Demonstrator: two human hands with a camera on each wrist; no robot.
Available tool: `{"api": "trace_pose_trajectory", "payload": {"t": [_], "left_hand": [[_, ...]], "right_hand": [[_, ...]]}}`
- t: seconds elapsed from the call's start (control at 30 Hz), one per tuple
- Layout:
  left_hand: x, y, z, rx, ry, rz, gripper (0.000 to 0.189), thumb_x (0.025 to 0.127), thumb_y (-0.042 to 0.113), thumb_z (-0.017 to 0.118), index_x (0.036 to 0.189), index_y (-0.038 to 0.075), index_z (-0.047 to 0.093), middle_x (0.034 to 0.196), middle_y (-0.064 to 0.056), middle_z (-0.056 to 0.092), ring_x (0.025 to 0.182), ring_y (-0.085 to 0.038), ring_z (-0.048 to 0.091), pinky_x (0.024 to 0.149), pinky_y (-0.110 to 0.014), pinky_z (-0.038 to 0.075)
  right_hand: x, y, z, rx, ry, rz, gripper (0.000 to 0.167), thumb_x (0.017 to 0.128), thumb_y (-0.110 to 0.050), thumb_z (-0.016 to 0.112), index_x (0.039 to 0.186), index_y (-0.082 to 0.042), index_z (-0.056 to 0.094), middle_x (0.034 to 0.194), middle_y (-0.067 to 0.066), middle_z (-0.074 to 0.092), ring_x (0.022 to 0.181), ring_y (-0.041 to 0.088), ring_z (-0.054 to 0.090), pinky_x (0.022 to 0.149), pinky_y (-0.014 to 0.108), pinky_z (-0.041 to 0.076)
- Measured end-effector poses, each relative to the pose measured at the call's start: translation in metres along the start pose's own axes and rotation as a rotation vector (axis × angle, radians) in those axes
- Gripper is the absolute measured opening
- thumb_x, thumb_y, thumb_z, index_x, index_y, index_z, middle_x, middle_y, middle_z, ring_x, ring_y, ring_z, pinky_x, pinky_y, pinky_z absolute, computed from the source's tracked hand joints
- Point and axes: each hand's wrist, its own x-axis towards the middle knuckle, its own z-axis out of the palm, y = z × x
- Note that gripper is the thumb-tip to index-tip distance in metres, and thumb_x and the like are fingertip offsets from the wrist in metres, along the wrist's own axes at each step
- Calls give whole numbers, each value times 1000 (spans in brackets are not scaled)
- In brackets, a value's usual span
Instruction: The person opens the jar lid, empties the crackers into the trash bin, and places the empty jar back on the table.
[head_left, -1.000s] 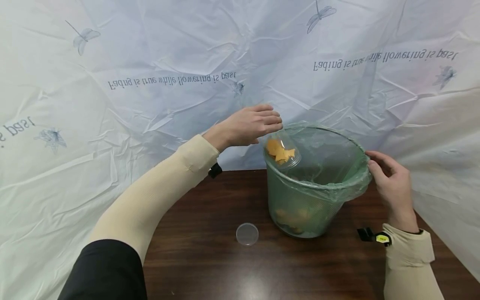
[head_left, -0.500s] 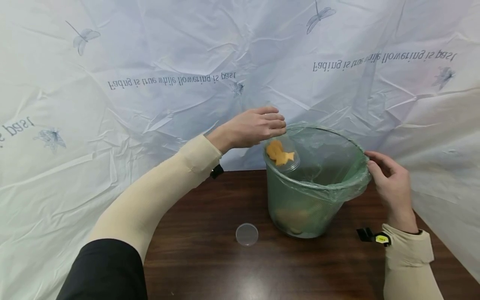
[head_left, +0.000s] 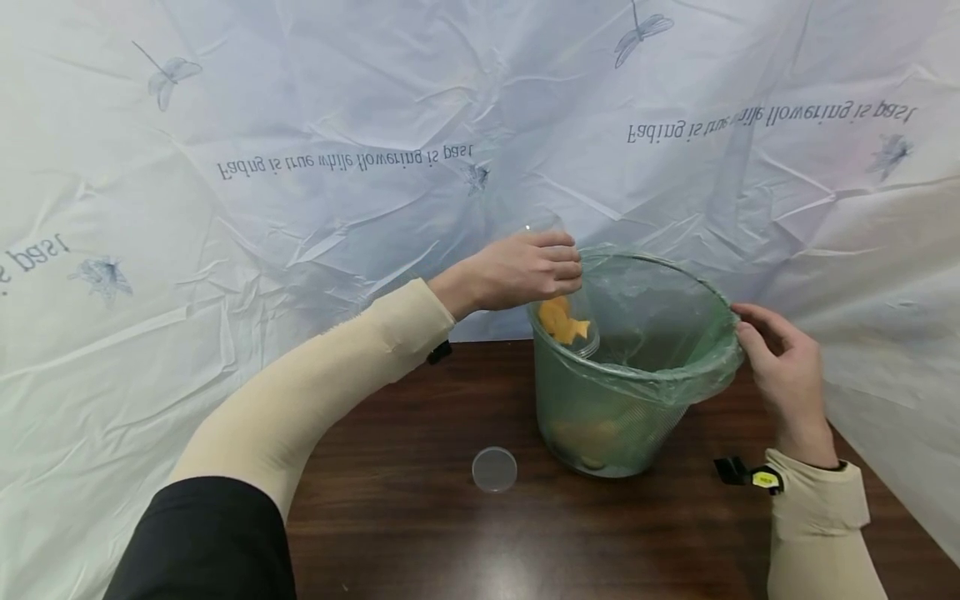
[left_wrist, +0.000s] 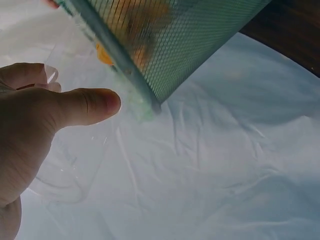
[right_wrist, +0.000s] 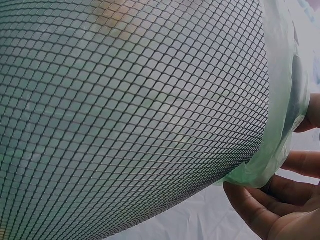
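My left hand [head_left: 521, 271] grips a clear plastic cup [left_wrist: 65, 182], tipped mouth-down over the left rim of a mesh wastebasket [head_left: 592, 408]. Orange-yellow pieces [head_left: 562, 321], perhaps peel, lie near the cup's mouth. In the left wrist view the thumb [left_wrist: 90, 106] lies along the cup, close to the basket's rim. A thin green bin liner [head_left: 705, 375] is folded over that rim. On the right side my right hand [head_left: 787, 367] pinches the rim and liner between thumb and fingers. Blurred orange pieces [head_left: 585, 437] show through the mesh at the bottom.
A round clear lid [head_left: 494, 469] lies flat on the dark wooden table [head_left: 420, 517], left of the basket's foot. A white printed sheet [head_left: 360, 108] hangs behind and along both sides, close behind the basket.
My left hand has moved slightly down and right, and the cup tilts more steeply, its base now showing above the hand. The right hand and the basket have stayed put.
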Motion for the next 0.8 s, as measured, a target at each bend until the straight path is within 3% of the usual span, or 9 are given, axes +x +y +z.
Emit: {"api": "trace_pose_trajectory", "payload": {"t": [0.17,0.33,0.57,0.8], "left_hand": [[4,6,1,17,16,29,36,100,-3,43,127,11,62,128,-5,63,123,-21,54,114,-32,31],[4,7,1,22,25,12,36,99,-3,44,128,10,62,128,-6,63,123,-21,54,113,-32,33],[7,9,0,102,102,21,38,101,-6,37,123,8,64,121,-7,63,116,-21,56,110,-32,36],[3,3,1,134,75,-25,39,100,-9,35,120,9,63,120,-6,62,116,-21,55,110,-33,35]], "right_hand": [[0,1,-1,-7,-3,5,32,98,-21,57,129,-14,64,121,-5,62,102,0,54,74,10,40],[-1,1,-1,-8,-4,4,32,98,-20,57,129,-13,64,122,-4,62,103,-1,54,75,9,40],[-1,1,-1,-18,2,3,32,98,-18,58,128,-12,64,119,-8,62,101,-4,54,75,9,40],[0,1,1,-14,6,5,32,98,-19,58,128,-12,65,119,-6,63,101,-2,54,75,9,40]]}}
